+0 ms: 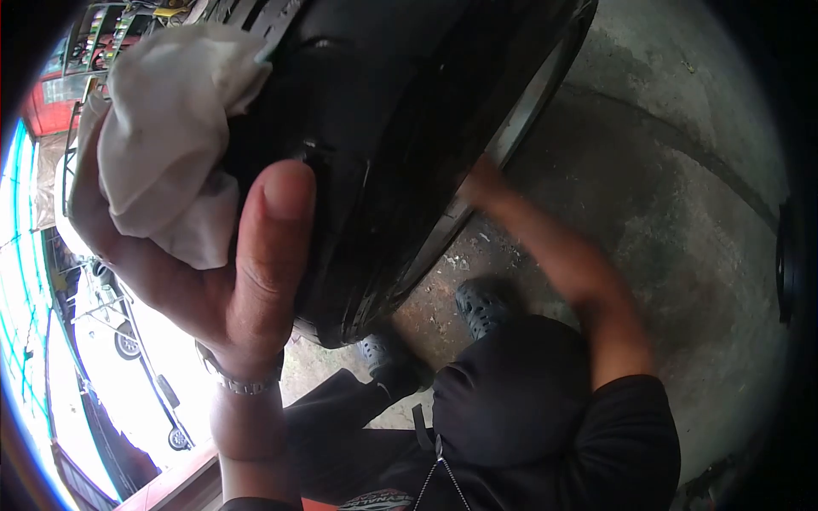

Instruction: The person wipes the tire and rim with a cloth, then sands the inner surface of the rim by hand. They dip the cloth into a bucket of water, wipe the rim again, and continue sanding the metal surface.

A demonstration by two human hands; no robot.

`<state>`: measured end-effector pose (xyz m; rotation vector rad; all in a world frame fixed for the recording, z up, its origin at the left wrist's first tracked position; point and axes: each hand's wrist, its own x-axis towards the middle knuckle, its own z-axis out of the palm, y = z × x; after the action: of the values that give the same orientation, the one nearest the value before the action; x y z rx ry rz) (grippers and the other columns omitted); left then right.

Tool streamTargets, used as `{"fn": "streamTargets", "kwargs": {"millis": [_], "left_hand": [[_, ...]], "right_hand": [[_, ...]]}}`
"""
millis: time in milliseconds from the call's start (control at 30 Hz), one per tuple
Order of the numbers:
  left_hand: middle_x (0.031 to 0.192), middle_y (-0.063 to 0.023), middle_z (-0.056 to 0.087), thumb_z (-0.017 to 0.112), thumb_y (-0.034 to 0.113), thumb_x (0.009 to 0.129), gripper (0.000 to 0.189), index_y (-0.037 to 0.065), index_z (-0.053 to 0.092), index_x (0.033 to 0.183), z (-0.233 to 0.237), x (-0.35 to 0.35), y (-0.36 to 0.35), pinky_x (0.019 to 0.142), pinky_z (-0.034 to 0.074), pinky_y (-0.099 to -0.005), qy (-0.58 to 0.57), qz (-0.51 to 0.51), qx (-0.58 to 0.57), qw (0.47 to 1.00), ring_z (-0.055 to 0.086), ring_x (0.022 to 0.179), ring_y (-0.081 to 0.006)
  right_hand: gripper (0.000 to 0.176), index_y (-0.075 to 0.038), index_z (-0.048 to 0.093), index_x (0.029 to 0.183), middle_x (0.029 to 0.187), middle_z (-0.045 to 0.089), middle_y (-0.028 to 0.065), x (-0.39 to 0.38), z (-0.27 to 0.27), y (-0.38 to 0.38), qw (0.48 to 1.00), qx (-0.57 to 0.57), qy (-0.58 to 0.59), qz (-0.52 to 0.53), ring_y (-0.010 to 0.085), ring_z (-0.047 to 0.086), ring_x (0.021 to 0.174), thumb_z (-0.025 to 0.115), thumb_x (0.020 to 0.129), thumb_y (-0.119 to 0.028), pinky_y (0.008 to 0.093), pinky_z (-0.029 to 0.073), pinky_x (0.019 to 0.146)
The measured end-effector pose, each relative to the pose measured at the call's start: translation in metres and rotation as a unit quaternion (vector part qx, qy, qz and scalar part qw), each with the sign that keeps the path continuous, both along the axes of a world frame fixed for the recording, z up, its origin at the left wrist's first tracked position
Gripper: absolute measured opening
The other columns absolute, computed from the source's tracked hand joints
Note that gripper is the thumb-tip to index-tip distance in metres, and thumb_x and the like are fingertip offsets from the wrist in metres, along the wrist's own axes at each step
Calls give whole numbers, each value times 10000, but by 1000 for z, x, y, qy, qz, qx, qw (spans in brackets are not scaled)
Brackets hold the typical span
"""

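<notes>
A large, glossy black curved part (392, 128) fills the upper middle. My left hand (247, 264), with a metal watch at the wrist, is raised close to the camera and holds a crumpled white cloth (170, 136) between its palm and the black part. The thumb lies apart from the cloth, against or just in front of the black surface. On the far side, my right hand (481, 183) is at the part's right edge. Its fingers are blurred and partly hidden behind that edge, so what it holds cannot be made out.
Below are a stained concrete floor (682, 230) and dark clogs (484, 307) on my feet. Shelves with small items (106, 38) stand at the upper left. Outside at the left, a wheeled frame (128, 341) shows in bright light. A dark round object (786, 264) is at the right edge.
</notes>
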<state>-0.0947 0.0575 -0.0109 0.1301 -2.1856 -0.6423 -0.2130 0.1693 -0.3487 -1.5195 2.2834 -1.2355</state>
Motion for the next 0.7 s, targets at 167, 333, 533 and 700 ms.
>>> {"fn": "streamTargets", "kwargs": {"millis": [167,333,533,700], "left_hand": [[1374,-199,521,786,351,868,805,23,349,1459,2,0,2,1104,426,-459,-17,7,0,1000,551,1268,-315],[1375,-200,517,796,351,858,828,19,341,1465,0,-3,0,1109,417,-467,7,10,7,1000,540,1279,-320],[1366,-196,512,803,400,846,865,7,339,1461,-4,0,1,1105,413,-463,13,-2,33,999,537,1268,-311],[1369,-195,501,799,413,846,888,-8,329,1470,-3,2,0,1102,407,-453,9,9,26,1000,528,1266,-308]], "right_hand": [[315,-88,725,1020,954,724,133,-27,-30,1,997,-53,-29,44,334,703,925,602,751,21,452,559,880],[239,-106,726,988,947,726,117,28,-17,-15,990,-127,46,-31,306,702,931,602,798,-30,434,548,854],[314,-110,714,1034,1005,727,123,-38,-44,-2,999,-42,12,26,305,701,960,617,756,-4,451,542,883],[265,-91,705,995,975,731,117,1,-1,-4,995,-69,66,14,297,713,946,608,760,-19,453,545,942]]}}
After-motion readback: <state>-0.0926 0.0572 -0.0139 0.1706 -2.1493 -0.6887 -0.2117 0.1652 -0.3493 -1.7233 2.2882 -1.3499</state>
